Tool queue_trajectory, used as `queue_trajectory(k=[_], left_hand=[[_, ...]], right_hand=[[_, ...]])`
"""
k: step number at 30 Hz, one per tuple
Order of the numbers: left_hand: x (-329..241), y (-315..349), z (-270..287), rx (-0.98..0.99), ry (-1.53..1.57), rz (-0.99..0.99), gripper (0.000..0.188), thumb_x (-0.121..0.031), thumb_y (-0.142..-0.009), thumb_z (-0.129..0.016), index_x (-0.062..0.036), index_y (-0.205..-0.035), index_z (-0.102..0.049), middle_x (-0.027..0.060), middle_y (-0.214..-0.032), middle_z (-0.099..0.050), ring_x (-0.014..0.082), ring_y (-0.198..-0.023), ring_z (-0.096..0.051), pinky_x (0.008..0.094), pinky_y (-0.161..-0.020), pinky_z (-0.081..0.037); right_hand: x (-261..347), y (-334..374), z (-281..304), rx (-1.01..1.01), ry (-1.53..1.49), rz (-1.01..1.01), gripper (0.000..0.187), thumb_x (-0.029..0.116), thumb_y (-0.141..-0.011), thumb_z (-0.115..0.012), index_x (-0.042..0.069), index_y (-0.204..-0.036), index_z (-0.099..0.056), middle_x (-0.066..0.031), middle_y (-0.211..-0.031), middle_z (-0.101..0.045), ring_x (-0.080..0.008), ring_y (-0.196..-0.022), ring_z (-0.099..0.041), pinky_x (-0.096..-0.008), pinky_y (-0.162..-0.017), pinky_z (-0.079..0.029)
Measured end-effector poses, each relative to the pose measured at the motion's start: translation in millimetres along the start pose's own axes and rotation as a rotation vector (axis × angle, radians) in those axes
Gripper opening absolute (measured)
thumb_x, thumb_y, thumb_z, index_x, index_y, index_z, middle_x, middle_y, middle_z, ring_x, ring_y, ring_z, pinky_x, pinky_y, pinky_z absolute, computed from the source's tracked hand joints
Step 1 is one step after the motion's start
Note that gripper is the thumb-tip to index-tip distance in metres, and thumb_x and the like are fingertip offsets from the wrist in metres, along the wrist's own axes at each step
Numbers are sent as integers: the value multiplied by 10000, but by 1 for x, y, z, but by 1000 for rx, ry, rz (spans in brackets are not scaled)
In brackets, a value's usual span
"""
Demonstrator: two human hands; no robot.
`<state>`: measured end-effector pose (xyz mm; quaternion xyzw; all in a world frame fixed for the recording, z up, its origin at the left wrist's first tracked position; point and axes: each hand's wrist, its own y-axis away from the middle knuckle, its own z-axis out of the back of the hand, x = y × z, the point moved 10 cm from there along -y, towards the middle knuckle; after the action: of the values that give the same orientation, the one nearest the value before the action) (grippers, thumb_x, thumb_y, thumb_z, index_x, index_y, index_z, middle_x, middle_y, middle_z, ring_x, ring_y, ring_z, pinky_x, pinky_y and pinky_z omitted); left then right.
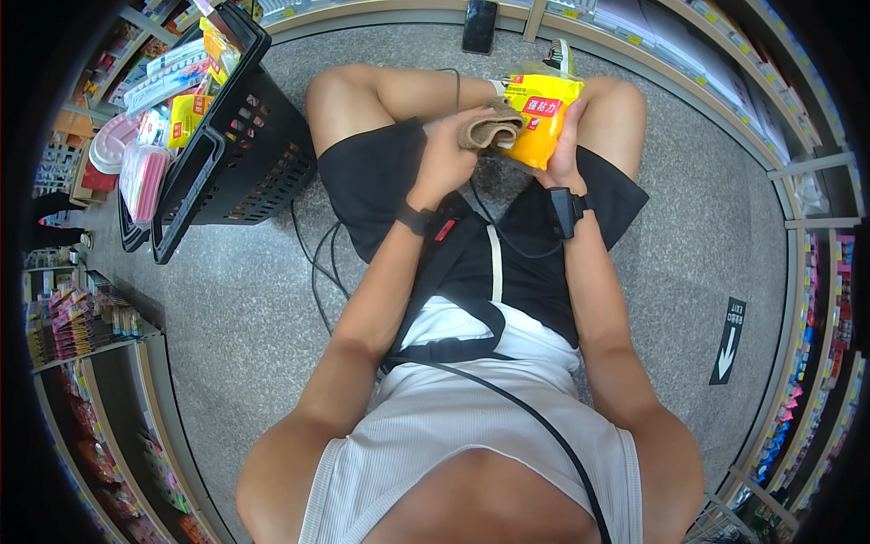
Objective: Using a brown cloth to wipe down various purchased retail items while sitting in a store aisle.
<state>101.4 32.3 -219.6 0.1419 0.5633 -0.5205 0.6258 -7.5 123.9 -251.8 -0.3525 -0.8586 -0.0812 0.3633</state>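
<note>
My left hand (447, 156) is closed round a folded brown cloth (489, 130), whose rolled edge faces the package beside it. My right hand (566, 150) grips a yellow-and-orange plastic package (544, 113) with a red label by its right side, tilted up above my lap. The cloth touches or overlaps the package's left edge; which of the two I cannot tell. Dark straps with small devices sit on both my wrists. The fingertips of my right hand are hidden behind the package.
To the left stands a black perforated basket (263, 145) filled with packaged goods, among them a yellow packet (188, 120) and pink-lidded containers (143, 181). A phone (479, 27) lies on the floor ahead. Black cables (317, 263) trail beside my leg. Stocked shelves (793, 272) line both sides.
</note>
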Motion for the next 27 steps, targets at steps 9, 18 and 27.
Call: queue_trajectory(k=[9, 18, 27], left_hand=[[-1, 0, -13, 81, 348, 68, 304, 37, -857, -590, 39, -1160, -612, 91, -1074, -674, 130, -984, -609, 265, -876, -468], [20, 5, -12, -3, 681, 260, 323, 53, -849, -637, 32, -1167, -586, 74, -1104, -643, 139, -1013, -598, 280, -900, -475], [17, 5, -9, -5, 816, 237, 467, 84, -800, -663, 17, -1236, -511, 90, -1192, -592, 169, -1073, -581, 306, -901, -492]], right_hand=[[2, -3, 10, -71, 160, 56, 747, 663, -938, -279, 54, -1348, -416, -102, -1239, -543, -199, -1122, -541, -331, -970, -427], [-3, -5, 50, -232, 287, 1, 361, 233, -944, -599, -27, -1193, -572, -79, -1075, -644, -116, -936, -615, -230, -819, -479], [-19, -5, 46, -198, 45, -184, 390, 197, -918, -631, 24, -1251, -526, -88, -1191, -613, -187, -1097, -591, -334, -939, -480]])
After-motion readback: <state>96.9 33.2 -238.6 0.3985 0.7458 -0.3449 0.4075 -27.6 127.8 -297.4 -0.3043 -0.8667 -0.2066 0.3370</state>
